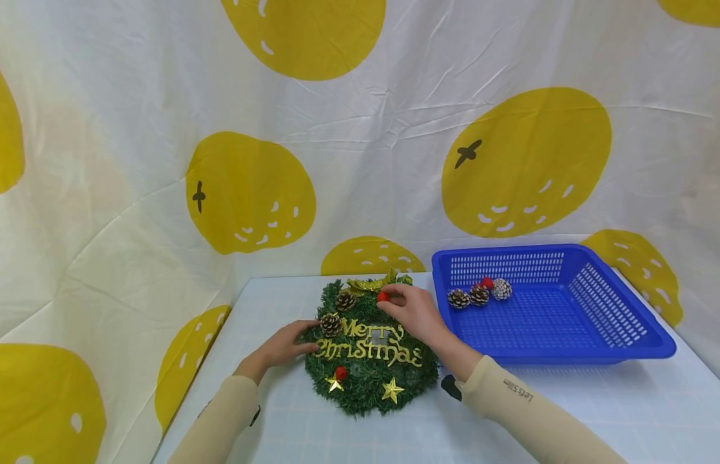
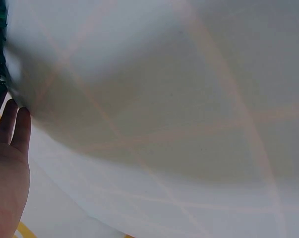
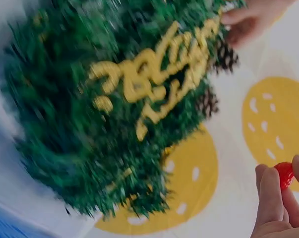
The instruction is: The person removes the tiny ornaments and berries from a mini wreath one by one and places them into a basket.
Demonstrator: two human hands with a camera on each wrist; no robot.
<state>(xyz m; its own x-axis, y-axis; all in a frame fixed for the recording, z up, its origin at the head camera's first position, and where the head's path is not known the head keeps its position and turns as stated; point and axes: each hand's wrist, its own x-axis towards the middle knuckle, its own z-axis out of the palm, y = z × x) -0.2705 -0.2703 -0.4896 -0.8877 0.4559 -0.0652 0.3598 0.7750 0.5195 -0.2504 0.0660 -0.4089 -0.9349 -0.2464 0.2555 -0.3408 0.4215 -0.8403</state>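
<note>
A green wreath [image 1: 365, 386] lies on the table with gold "Merry Christmas" lettering [image 1: 368, 341] across its middle. It bears two pine cones [image 1: 331, 325] at the left, a gold bow [image 1: 371, 283] at the top, two gold stars [image 1: 392, 390] and a red berry [image 1: 340, 373] low down. My left hand [image 1: 287, 343] rests against the wreath's left edge, its fingers fairly straight in the left wrist view. Between thumb and fingers, my right hand [image 1: 414, 312] pinches another red berry [image 3: 285, 174] over the wreath's upper right.
To the right of the wreath stands a blue plastic basket [image 1: 568, 351]. Inside, at its left, are brown pine cones [image 1: 459, 298], a whitish pine cone [image 1: 501, 289] and a red berry [image 1: 487, 283]. A curtain [image 1: 383, 193] printed with yellow fruit hangs behind the table [image 1: 313, 438].
</note>
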